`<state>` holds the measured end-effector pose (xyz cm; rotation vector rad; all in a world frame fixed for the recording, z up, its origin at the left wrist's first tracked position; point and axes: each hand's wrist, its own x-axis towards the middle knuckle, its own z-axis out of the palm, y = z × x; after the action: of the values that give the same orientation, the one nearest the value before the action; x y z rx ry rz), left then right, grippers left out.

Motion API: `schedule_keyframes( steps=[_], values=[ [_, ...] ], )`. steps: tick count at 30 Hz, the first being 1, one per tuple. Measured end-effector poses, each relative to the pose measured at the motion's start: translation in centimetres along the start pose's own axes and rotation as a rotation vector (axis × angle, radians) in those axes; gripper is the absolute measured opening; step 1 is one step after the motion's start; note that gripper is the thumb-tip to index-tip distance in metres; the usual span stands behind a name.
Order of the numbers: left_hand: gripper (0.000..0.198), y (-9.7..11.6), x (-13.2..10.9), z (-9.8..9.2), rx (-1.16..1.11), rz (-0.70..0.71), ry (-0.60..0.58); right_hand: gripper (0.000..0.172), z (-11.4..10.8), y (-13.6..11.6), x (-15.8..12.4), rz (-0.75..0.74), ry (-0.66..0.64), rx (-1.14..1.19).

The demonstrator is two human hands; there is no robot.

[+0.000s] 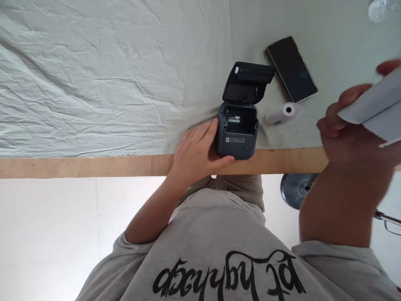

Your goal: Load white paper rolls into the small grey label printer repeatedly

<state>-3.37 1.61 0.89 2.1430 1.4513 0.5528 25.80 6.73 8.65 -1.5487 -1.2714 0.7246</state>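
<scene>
A small dark thermal printer [237,144] stands at the table's front edge, its lid [247,81] raised and its paper bay showing no roll. My left hand [196,150] steadies it from the left, index fingertip against its side and thumb along its front corner. At the far right, my right hand [344,115] is closed round a folded or curled piece of white paper [374,100]; part of the paper runs out of view and the hand is slightly blurred. Between that hand and the printer, a small white paper roll [280,113] lies on its side.
Behind the paper roll lies a dark smartphone [293,69] in a clear case. Crumpled clear plastic [378,10] sits in the far right corner. A wrinkled pale cloth [103,79] covers the table up to its wooden edge [84,166]. A black round base [294,191] stands below, on the floor.
</scene>
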Motion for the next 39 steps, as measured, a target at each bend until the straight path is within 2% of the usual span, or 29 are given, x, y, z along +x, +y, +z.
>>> schedule_keyframes(
  steps=[1,2,3,6,10,13,16,18,19,21,24,26,29,31,35,39],
  values=[
    [0.093,0.0,0.0,0.0,0.000,0.003,0.002,0.033,-0.6,1.9,0.0,0.151,0.070,0.177],
    [0.093,-0.1,0.0,0.0,0.001,0.008,0.005,0.028,-1.0,3.7,-0.1,0.223,0.183,0.227],
    [0.092,-0.1,0.0,0.0,0.003,0.012,0.005,0.027,-1.4,5.4,-0.3,0.246,0.283,0.237],
    [0.091,-0.1,0.1,0.1,0.010,0.019,0.010,0.029,-2.0,8.9,-1.0,0.197,0.383,0.129],
    [0.091,-0.1,0.2,0.1,0.030,0.035,0.032,0.026,-2.5,9.6,-1.5,0.074,0.366,-0.121],
    [0.092,-0.2,0.2,0.2,0.040,0.045,0.043,0.034,-2.7,9.3,-0.9,-0.050,0.322,-0.341],
    [0.092,-0.3,0.2,0.2,0.036,0.032,0.041,0.045,-2.7,9.7,-0.6,-0.020,0.227,-0.576],
    [0.092,-0.2,0.2,0.2,0.039,0.027,0.043,0.057,-2.8,10.3,-0.9,-0.005,0.185,-0.650],
    [0.093,-0.2,0.1,0.2,0.043,0.030,0.045,0.064,-2.9,10.5,-1.1,-0.056,0.192,-0.648],
    [0.094,-0.1,0.1,0.2,0.052,0.044,0.051,0.071,-3.2,10.7,-1.4,-0.278,0.241,-0.617],
    [0.092,0.0,0.1,0.1,0.072,0.061,0.049,0.065,-2.6,9.7,-1.7,-0.690,0.255,-0.576],
    [0.090,0.0,0.2,0.1,0.086,0.054,0.040,0.057,-1.2,8.4,-1.6,-0.823,0.172,-0.521],
    [0.091,0.0,0.2,0.1,0.095,0.036,0.022,0.048,1.5,7.0,-1.0,-0.691,-0.020,-0.539],
    [0.092,0.0,0.2,0.2,0.094,0.033,0.012,0.045,2.8,7.0,-0.6,-0.580,-0.076,-0.548],
    [0.092,0.0,0.1,0.2,0.085,0.042,0.002,0.036,3.3,8.2,-0.6,-0.437,-0.059,-0.599],
    [0.092,0.0,0.0,0.2,0.083,0.028,0.003,0.033,3.0,9.1,-0.8,-0.481,-0.033,-0.540]
  ],
)
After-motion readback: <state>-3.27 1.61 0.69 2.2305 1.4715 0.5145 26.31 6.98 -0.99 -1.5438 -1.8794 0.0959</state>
